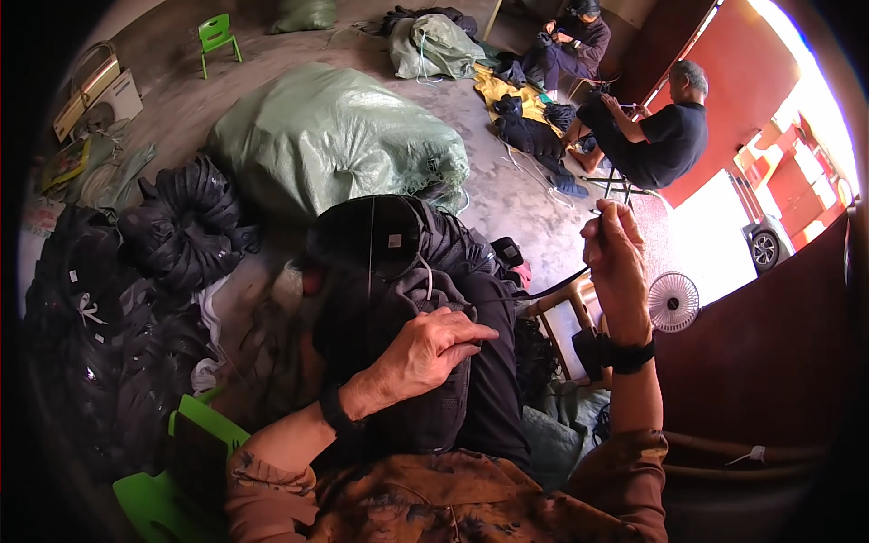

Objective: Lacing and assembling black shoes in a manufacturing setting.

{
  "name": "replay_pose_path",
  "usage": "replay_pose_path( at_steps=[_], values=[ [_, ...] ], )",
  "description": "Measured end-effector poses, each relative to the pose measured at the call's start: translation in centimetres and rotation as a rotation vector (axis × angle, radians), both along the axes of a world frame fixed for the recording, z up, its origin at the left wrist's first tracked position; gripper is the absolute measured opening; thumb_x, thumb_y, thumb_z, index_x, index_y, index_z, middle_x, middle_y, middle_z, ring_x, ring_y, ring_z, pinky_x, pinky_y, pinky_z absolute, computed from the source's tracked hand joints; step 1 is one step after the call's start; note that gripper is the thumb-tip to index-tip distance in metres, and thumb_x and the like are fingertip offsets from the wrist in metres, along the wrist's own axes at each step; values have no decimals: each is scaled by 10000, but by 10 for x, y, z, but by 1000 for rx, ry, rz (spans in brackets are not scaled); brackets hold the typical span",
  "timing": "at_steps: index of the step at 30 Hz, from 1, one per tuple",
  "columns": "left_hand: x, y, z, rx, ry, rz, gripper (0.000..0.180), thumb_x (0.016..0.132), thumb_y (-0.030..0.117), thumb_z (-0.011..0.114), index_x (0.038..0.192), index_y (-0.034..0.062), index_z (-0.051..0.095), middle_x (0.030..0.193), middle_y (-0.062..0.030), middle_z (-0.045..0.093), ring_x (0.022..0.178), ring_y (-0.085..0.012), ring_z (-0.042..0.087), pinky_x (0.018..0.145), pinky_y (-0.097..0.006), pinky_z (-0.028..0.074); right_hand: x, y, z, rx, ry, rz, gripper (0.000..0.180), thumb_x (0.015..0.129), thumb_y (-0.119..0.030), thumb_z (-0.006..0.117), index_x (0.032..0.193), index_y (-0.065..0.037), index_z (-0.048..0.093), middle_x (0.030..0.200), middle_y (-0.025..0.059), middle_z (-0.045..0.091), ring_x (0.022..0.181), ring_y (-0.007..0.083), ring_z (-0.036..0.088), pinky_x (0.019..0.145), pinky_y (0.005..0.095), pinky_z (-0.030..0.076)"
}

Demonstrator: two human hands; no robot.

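My right hand (617, 240) is raised to the right, thumb and fingers pinched together. From its lower side a thin black cord (557, 288) curves left toward my lap. A small pale tip sticks out at the fingertips; I cannot tell what it is. My left hand (425, 348) lies over a dark grey mesh fabric piece (421, 412) on my lap. Its thumb and forefinger are pressed together, pointing right; what is between them is too small to make out. A grey loop shows at that piece's top. Beyond it sits a black rounded fabric item (367, 235).
A large pale green sack (335, 136) stands ahead. Black bundled goods (186, 226) pile up at left, beside a green plastic chair (149, 502). A small fan (673, 301) stands at right. Two people (665, 127) sit working at the far right near black items on the floor.
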State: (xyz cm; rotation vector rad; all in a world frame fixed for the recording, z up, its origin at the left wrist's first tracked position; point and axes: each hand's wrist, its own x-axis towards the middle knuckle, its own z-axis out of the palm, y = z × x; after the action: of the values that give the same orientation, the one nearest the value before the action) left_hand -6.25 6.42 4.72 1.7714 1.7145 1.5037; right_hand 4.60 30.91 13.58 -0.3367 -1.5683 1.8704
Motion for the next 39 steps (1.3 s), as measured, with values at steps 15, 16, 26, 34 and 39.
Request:
replay_pose_path(
  at_steps=[15,16,26,34,39],
  values=[
    [27,-21,3,10,512,-98,222,801,101,593,999,139,687,695,12,512,701,-161,549,801,-380,378,39,-18,12,146,-206,-121,215,1011,-188,536,1073,1,619,652,-8,535,525,48,424,502,187,344],
    [25,-31,6,-27,579,-138,199,791,112,601,969,135,688,679,19,511,692,-156,546,817,-390,380,37,-16,-12,282,-317,-73,208,1010,-169,537,1082,1,632,709,19,609,590,64,527,566,198,431],
    [-37,-39,1,-56,264,329,375,743,-65,690,1109,3,642,1234,-120,616,1153,-348,576,1022,-410,444,-18,-82,-93,1129,-271,92,188,801,-50,699,986,-82,705,1142,101,656,1015,313,623,878,409,476],
    [-55,-49,-23,-111,31,214,313,724,-40,740,1006,51,638,1100,-96,671,1134,-324,612,963,-395,507,-38,-113,-102,1140,-230,343,167,818,-65,665,983,-70,690,1221,84,622,1019,284,599,869,393,444],
    [-49,-51,-34,-117,63,174,511,644,6,812,1085,70,563,1235,-112,583,1244,-334,528,1014,-411,464,-39,-112,-103,1188,-209,289,111,803,-22,658,899,-74,680,1191,95,633,1003,299,608,832,394,476]
  ],
)
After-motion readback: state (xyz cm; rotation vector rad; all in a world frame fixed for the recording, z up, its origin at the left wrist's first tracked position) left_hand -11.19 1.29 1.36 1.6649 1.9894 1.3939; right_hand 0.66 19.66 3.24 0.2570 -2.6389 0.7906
